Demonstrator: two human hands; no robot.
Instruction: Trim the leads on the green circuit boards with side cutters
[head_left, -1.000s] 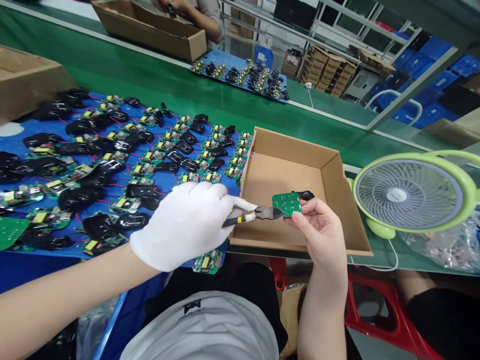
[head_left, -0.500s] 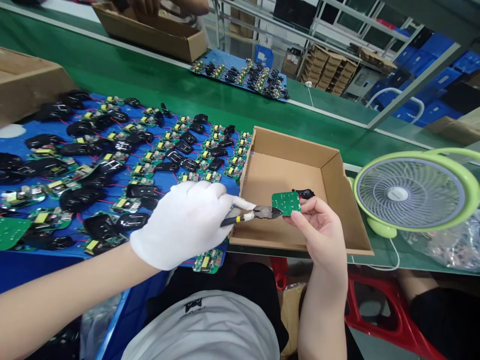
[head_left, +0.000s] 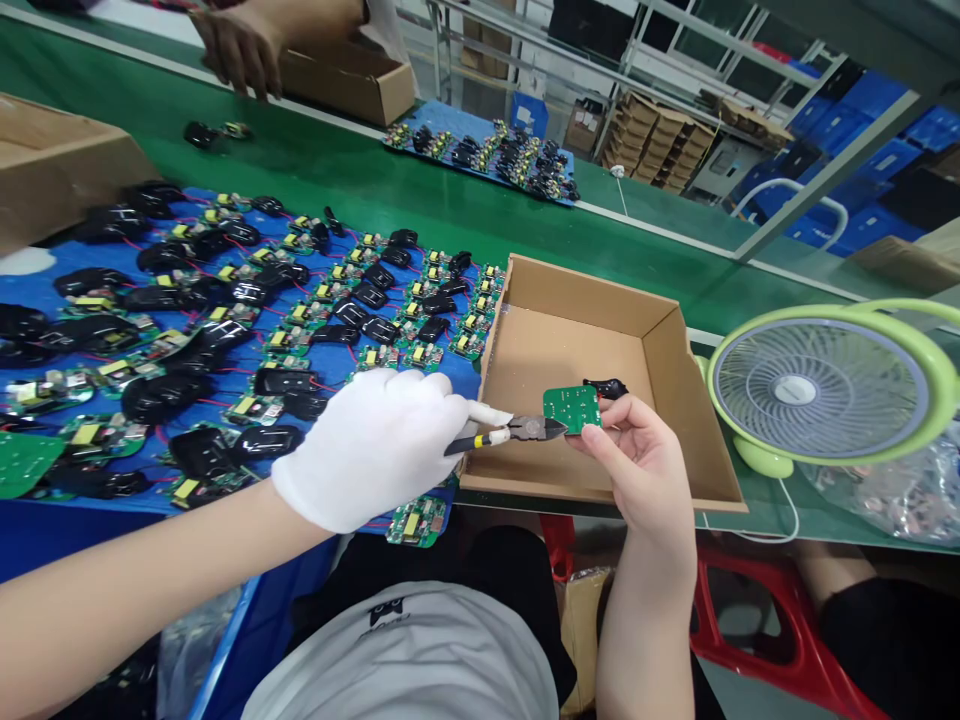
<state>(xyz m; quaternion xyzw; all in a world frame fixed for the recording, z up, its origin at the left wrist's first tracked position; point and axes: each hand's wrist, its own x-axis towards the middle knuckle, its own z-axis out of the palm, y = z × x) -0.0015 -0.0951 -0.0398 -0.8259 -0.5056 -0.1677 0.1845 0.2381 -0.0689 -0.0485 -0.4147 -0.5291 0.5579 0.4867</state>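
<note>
My left hand point(head_left: 390, 445), in a white glove, is closed round the handles of a pair of cutting pliers point(head_left: 529, 428). The pliers' jaws point right and meet the lower left edge of a green circuit board point(head_left: 571, 408). Bare fingers of my right hand point(head_left: 634, 440) pinch that board by its right side, thumb in front, with its soldered face toward me. A black plastic part point(head_left: 606, 387) shows just behind the board. Both hands are above a shallow cardboard box point(head_left: 577, 345). Whether the jaws are closed on anything cannot be made out.
Left of the box, a blue mat point(head_left: 300, 355) bears several rows of circuit boards wired to black casings. A green fan point(head_left: 832, 385) stands at the right, beside a plastic bag of small parts point(head_left: 900, 490). Across the bench is a co-worker's hand point(head_left: 244, 50).
The pliers and my left hand have shifted slightly right and down. Across the bench, the co-worker's hand has come out of the box, and a wired board now lies on the green surface.
</note>
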